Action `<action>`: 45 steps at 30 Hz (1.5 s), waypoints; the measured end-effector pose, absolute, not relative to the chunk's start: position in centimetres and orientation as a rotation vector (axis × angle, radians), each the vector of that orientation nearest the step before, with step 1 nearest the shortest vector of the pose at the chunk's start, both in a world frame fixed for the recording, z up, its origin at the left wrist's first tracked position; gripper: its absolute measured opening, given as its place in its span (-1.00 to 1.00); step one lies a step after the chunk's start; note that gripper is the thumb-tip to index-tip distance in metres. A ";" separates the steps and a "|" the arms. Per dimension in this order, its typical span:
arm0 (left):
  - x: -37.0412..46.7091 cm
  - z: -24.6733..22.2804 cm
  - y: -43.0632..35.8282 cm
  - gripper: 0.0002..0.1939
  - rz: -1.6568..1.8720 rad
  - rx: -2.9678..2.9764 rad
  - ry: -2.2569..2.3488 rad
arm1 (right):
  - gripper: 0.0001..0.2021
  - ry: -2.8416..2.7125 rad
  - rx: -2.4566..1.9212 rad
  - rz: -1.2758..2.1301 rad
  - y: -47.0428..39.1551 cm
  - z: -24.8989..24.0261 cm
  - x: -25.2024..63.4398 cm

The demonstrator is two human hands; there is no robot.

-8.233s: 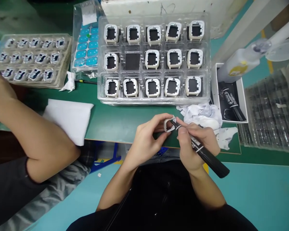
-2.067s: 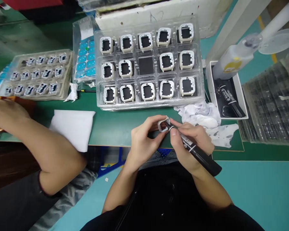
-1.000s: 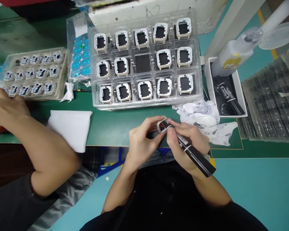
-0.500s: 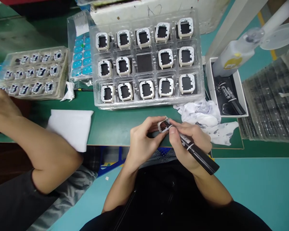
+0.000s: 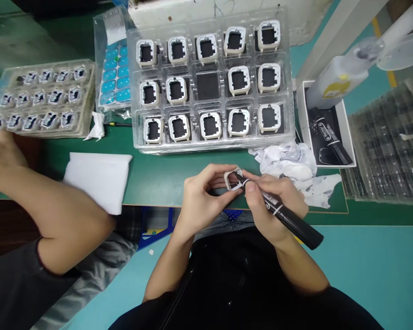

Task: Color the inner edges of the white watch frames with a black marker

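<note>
Between the fingers and thumb of my left hand (image 5: pixel 206 197) sits a small white watch-case frame (image 5: pixel 231 180), tilted on its side over the front of the table. My right hand (image 5: pixel 275 201) is closed round a black marker pen (image 5: pixel 291 223), its tip at the inner edge of the frame. Whether the tip touches the frame I cannot tell. Beyond my hands lies a clear plastic tray (image 5: pixel 179 149) with several like white frames in its pockets; one middle pocket shows only its dark bottom.
A co-worker's arm (image 5: pixel 65 201) reaches in from the left, near a second tray (image 5: pixel 86 123) and a white cloth (image 5: pixel 98 181). Crumpled stained cloth (image 5: pixel 289 162) lies right, beside a white box (image 5: pixel 353 153) holding a bottle (image 5: pixel 333 85) and another marker (image 5: pixel 333 144). Stacked trays (image 5: pixel 388 151) stand far right.
The marker has turned slightly in my right hand, its back end shifting right. My left hand keeps its hold on the frame. The whole view has shifted a little.
</note>
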State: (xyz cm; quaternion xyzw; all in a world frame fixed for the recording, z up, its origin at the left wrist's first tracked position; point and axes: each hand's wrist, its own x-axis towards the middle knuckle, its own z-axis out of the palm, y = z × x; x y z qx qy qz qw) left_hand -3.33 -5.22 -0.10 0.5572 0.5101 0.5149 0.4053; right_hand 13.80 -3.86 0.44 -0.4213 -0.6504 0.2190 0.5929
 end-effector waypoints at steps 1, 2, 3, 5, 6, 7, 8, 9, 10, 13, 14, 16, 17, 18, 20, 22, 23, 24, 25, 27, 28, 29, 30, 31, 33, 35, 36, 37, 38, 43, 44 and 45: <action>-3.3 0.0 -5.2 -0.54 1.300 1.384 1.278 | -0.83 -1.501 -0.973 0.512 -3.8 0.4 13.8; -3.4 0.0 -5.1 -0.53 1.299 1.366 1.273 | -0.83 -1.495 -0.967 0.510 -3.8 0.3 13.8; -3.4 0.1 -5.1 -0.52 1.294 1.352 1.270 | -0.84 -1.492 -0.967 0.507 -3.8 0.3 13.8; -3.4 0.2 -5.0 -0.49 1.279 1.332 1.271 | -0.85 -1.494 -0.973 0.501 -3.8 0.2 13.7; -3.4 0.2 -4.9 -0.47 1.269 1.324 1.273 | -0.85 -1.490 -0.974 0.499 -3.8 0.1 13.7; -3.4 0.3 -4.9 -0.45 1.258 1.317 1.276 | -0.85 -1.483 -0.975 0.501 -3.8 0.1 13.7; -3.5 0.3 -4.8 -0.44 1.251 1.310 1.276 | -0.85 -1.479 -0.969 0.507 -3.8 0.0 13.7; -3.5 0.3 -4.8 -0.43 1.249 1.302 1.269 | -0.86 -1.472 -0.953 0.515 -3.8 0.0 13.7; -3.5 0.4 -4.7 -0.43 1.252 1.295 1.258 | -0.86 -1.462 -0.928 0.526 -3.8 0.0 13.7; -3.6 0.4 -4.7 -0.41 1.256 1.285 1.238 | -0.85 -1.438 -0.871 0.606 -3.8 -0.1 13.8; -3.6 0.4 -4.6 -0.40 1.250 1.287 1.243 | -0.85 -1.424 -0.860 0.633 -3.9 -0.2 13.8; -3.7 0.4 -4.7 -0.38 1.234 1.295 1.257 | -0.86 -1.396 -0.845 0.671 -4.0 -0.3 13.9; -3.7 0.5 -4.7 -0.38 1.228 1.297 1.259 | -0.87 -1.382 -0.835 0.676 -4.0 -0.4 13.9; -3.7 0.5 -4.7 -0.38 1.223 1.299 1.257 | -0.88 -1.368 -0.827 0.676 -4.1 -0.5 14.0; -3.7 0.6 -4.7 -0.41 1.210 1.302 1.247 | -0.87 -1.355 -0.827 0.685 -4.2 -0.7 13.9; -3.8 0.6 -4.6 -0.44 1.192 1.306 1.237 | -0.87 -1.337 -0.833 0.695 -4.2 -0.8 13.9; -3.8 0.5 -4.6 -0.46 1.187 1.310 1.229 | -0.87 -1.324 -0.834 0.695 -4.2 -0.9 13.9; -3.8 0.5 -4.5 -0.48 1.186 1.313 1.217 | -0.87 -1.312 -0.834 0.688 -4.1 -1.0 13.8; -3.9 0.3 -4.4 -0.49 1.188 1.315 1.204 | -0.86 -1.302 -0.833 0.672 -4.1 -1.0 13.8; -4.0 0.1 -4.4 -0.50 1.194 1.324 1.179 | -0.85 -1.291 -0.837 0.628 -4.0 -1.2 13.8; -4.1 0.0 -4.4 -0.50 1.195 1.333 1.174 | -0.85 -1.287 -0.842 0.604 -4.0 -1.2 13.9; -4.3 0.2 -4.6 -0.50 1.193 1.349 1.177 | -0.85 -1.282 -0.850 0.581 -4.0 -1.2 13.9; -4.5 0.4 -4.8 -0.50 1.186 1.378 1.187 | -0.85 -1.276 -0.857 0.557 -4.0 -1.2 14.0; -4.7 0.9 -5.0 -0.52 1.175 1.425 1.202 | -0.85 -1.270 -0.865 0.539 -3.9 -1.2 14.0; -5.4 2.4 -5.5 -0.56 1.167 1.572 1.254 | -0.86 -1.268 -0.874 0.508 -3.9 -1.0 14.0; -6.3 4.5 -5.3 -0.58 1.189 1.757 1.340 | -0.88 -1.271 -0.879 0.482 -4.0 -0.8 13.9; -6.8 5.5 -4.7 -0.58 1.214 1.846 1.392 | -0.88 -1.278 -0.878 0.471 -4.0 -0.8 13.9; -7.4 6.5 -3.9 -0.57 1.238 1.928 1.442 | -0.88 -1.289 -0.875 0.459 -4.0 -0.7 13.9; -8.1 7.4 -2.6 -0.55 1.253 2.004 1.482 | -0.88 -1.302 -0.872 0.445 -4.0 -0.8 13.8; -10.8 8.5 6.8 -0.41 1.127 2.320 1.545 | -0.86 -1.328 -0.900 0.418 -4.0 -1.3 13.8; -11.1 8.2 8.5 -0.43 1.087 2.363 1.561 | -0.86 -1.322 -0.898 0.418 -4.0 -1.4 13.8; -11.3 7.8 9.9 -0.47 1.038 2.401 1.574 | -0.86 -1.315 -0.894 0.422 -4.0 -1.5 13.8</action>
